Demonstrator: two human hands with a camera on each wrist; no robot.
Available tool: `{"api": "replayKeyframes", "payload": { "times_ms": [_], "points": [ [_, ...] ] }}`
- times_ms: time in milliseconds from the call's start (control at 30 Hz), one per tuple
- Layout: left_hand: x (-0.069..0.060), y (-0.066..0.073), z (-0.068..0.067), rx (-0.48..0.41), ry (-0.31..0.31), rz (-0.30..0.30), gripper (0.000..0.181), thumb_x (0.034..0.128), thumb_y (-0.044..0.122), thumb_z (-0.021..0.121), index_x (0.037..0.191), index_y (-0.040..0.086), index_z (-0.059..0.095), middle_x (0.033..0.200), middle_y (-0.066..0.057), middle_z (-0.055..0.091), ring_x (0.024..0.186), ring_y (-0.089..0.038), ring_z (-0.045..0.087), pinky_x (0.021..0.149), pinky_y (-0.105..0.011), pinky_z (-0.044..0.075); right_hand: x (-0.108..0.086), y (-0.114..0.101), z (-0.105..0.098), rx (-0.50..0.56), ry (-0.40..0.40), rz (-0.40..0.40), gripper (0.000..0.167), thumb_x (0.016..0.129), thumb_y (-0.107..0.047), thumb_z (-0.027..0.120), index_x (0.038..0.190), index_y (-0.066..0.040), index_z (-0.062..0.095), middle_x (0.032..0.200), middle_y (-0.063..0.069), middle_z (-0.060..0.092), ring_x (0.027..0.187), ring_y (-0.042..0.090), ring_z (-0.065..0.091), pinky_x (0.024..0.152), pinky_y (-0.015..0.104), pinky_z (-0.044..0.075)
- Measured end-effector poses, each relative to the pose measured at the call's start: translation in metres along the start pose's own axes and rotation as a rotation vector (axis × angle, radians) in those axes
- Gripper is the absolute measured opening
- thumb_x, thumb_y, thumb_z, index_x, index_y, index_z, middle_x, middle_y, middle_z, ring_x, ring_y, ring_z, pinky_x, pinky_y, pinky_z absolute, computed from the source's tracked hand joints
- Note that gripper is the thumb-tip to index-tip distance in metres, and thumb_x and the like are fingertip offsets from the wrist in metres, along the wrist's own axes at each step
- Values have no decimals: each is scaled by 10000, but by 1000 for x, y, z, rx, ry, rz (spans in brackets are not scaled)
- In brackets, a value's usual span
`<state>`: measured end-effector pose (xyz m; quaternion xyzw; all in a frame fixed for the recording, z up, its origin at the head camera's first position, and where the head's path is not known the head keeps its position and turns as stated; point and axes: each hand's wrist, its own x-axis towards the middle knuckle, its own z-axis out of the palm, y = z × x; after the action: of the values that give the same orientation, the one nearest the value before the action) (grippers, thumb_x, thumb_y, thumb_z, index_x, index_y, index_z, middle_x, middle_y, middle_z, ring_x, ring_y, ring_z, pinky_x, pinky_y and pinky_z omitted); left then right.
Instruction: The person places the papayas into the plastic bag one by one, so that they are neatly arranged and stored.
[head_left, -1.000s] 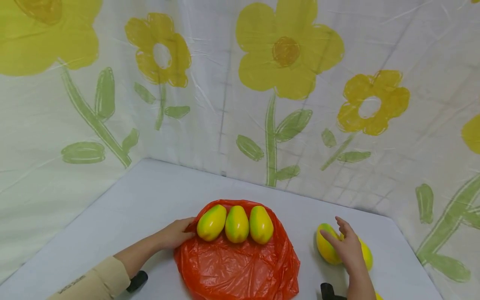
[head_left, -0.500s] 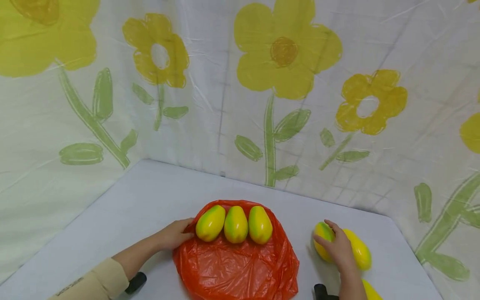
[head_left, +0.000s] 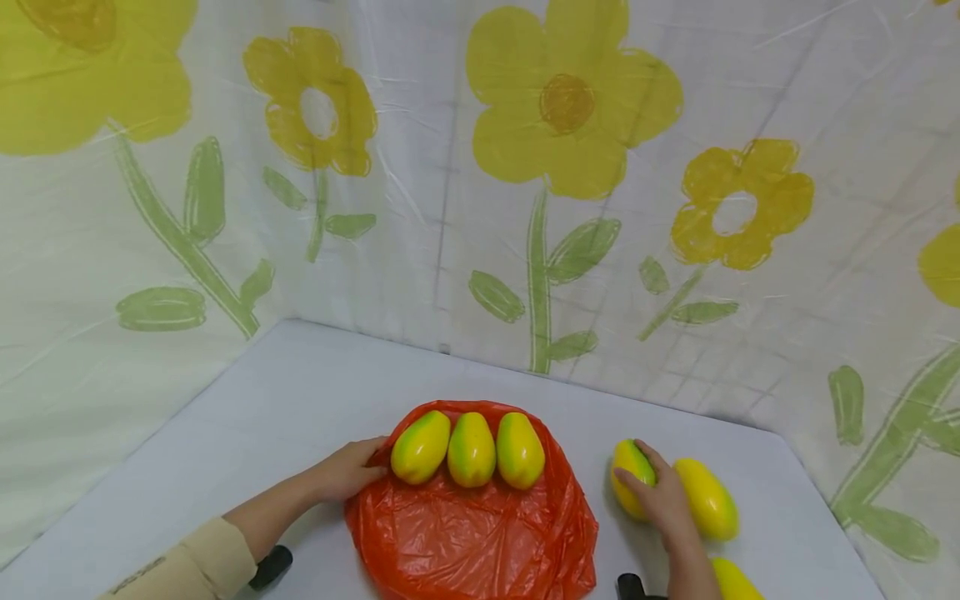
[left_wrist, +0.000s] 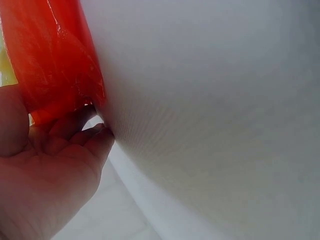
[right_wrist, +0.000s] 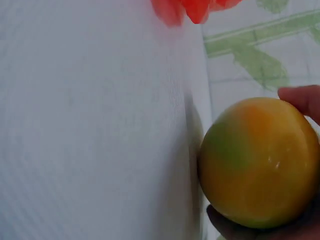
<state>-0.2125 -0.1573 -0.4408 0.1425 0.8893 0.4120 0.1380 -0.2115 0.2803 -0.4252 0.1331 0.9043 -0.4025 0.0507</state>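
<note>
A red plastic bag (head_left: 480,542) lies spread on the table with three yellow-green fruits (head_left: 472,450) in a row on its far part. The left hand (head_left: 350,472) grips the bag's left edge; in the left wrist view the fingers of that hand (left_wrist: 55,165) curl at the red plastic (left_wrist: 55,55). Right of the bag, the right hand (head_left: 666,498) holds a yellow-green fruit (head_left: 628,483) between thumb and fingers. The right wrist view shows this fruit (right_wrist: 260,162) close up, low beside the table surface, with fingertips on opposite sides of it.
Two more yellow fruits lie at the right, one (head_left: 707,500) beside the right hand and one (head_left: 735,581) nearer the front, partly hidden by the forearm. The white table (head_left: 322,375) meets a flower-printed curtain (head_left: 420,250) behind.
The right hand has come down from above the right-hand fruits, taken hold of one and moved it left, apart from its neighbour. The left hand stays on the bag.
</note>
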Motion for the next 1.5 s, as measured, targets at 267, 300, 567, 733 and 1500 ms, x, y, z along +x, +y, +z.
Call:
{"api": "replayKeyframes", "payload": {
  "times_ms": [267, 300, 567, 733, 1500],
  "points": [
    [-1, 3, 0, 2, 11, -26, 439, 900, 77, 552, 1332, 47, 476, 1296, -138, 557, 1077, -235, 573, 912, -468, 504, 1, 2, 4, 7, 11, 18, 859, 833, -441, 634, 1498, -169, 164, 1507, 257, 174, 1252, 429, 292, 1029, 651, 275],
    [-1, 3, 0, 3, 13, -27, 439, 899, 74, 553, 1330, 46, 476, 1296, -140, 557, 1078, -238, 573, 909, -467, 506, 1, 2, 4, 8, 9, 23, 864, 831, -444, 634, 1499, -174, 157, 1508, 256, 172, 1251, 428, 291, 1028, 653, 274],
    [-1, 2, 1, 4, 4, -8, 433, 905, 74, 543, 1330, 33, 471, 1295, -149, 554, 1068, -236, 575, 908, -465, 507, 1, 2, 4, 30, 9, 46, 877, 830, -466, 626, 1501, -177, 143, 1500, 254, 175, 1233, 424, 286, 1024, 657, 274],
    [0, 0, 1, -4, 1, 1, 435, 909, 76, 537, 1336, 34, 465, 1306, -151, 546, 1087, -242, 565, 920, -475, 497, 1, 1, 4, 23, 10, 41, 870, 835, -457, 622, 1500, -166, 144, 1498, 256, 180, 1232, 424, 289, 1028, 656, 273],
    [0, 0, 2, -9, 14, -27, 444, 902, 72, 548, 1337, 42, 469, 1311, -146, 544, 1104, -255, 565, 912, -469, 503, 0, -11, 2, -10, 6, 16, 843, 847, -500, 585, 1503, -214, 139, 1500, 231, 203, 1231, 410, 308, 999, 640, 321]
  ]
}}
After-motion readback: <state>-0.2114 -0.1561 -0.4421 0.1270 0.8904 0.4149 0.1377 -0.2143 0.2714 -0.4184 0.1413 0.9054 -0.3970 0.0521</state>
